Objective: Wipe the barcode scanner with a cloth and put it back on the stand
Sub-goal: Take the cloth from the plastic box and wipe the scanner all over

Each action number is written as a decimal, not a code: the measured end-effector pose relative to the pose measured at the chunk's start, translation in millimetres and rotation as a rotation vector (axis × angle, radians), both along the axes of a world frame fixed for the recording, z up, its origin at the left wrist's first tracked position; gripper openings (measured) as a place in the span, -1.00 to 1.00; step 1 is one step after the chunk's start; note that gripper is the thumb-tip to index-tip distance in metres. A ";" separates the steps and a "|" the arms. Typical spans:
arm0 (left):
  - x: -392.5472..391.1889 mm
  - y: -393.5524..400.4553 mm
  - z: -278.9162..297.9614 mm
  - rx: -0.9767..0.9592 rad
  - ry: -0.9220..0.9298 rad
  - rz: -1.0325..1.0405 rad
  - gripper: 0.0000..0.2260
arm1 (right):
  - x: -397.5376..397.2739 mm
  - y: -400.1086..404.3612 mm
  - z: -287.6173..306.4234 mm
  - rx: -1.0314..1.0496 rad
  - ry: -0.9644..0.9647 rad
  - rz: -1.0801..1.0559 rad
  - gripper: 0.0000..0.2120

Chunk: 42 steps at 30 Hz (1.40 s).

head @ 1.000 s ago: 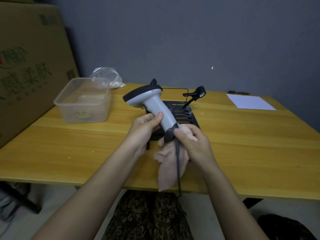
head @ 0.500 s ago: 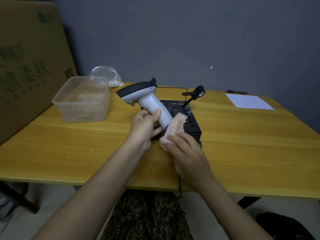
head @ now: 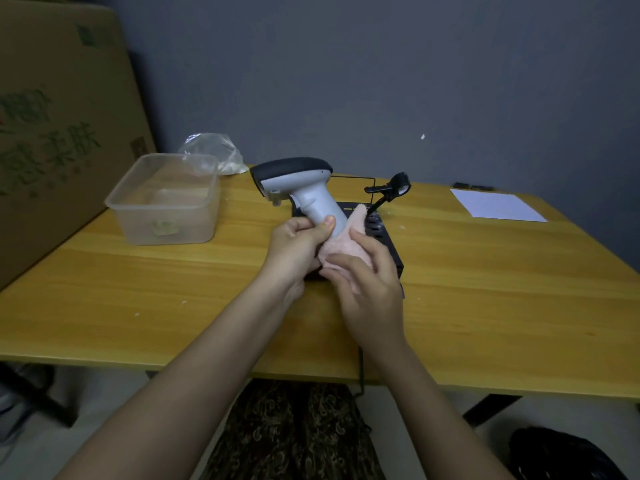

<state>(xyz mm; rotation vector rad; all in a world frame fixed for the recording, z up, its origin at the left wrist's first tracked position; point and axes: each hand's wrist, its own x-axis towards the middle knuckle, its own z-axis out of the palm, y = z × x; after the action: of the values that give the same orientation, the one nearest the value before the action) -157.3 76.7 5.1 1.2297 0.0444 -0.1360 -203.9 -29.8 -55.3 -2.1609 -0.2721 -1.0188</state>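
A grey barcode scanner point(head: 304, 188) with a black top is held upright over the middle of the yellow table. My left hand point(head: 294, 251) grips its handle from the left. My right hand point(head: 367, 282) presses a pale pink cloth point(head: 346, 244) around the lower handle from the right. The black stand point(head: 384, 233) lies flat on the table just behind my hands, its base partly hidden by them. The stand's black holder arm point(head: 391, 190) sticks up at its far end. The scanner's black cable point(head: 361, 368) hangs over the near table edge.
A clear plastic tub point(head: 162, 199) stands at the table's left, a crumpled plastic bag point(head: 211, 154) behind it. A large cardboard box point(head: 52, 133) leans at the far left. A white sheet point(head: 497, 204) lies at the back right. The table edge point(head: 104, 362) runs close to me.
The scanner has turned more upright. My right hand has slid the cloth up from the handle's bottom end and wrapped it around the lower handle. The hanging cloth is now bunched.
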 end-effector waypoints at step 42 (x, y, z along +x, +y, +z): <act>-0.1 -1.3 -6.8 -0.079 0.030 -0.003 -0.91 | 13.2 -10.0 33.3 0.423 0.301 0.024 -0.95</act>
<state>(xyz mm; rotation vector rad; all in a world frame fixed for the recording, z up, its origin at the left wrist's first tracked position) -157.4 75.3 -1.7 1.1487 0.0621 -0.1576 -190.8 -39.8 -21.9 -1.8804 0.0582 -0.6523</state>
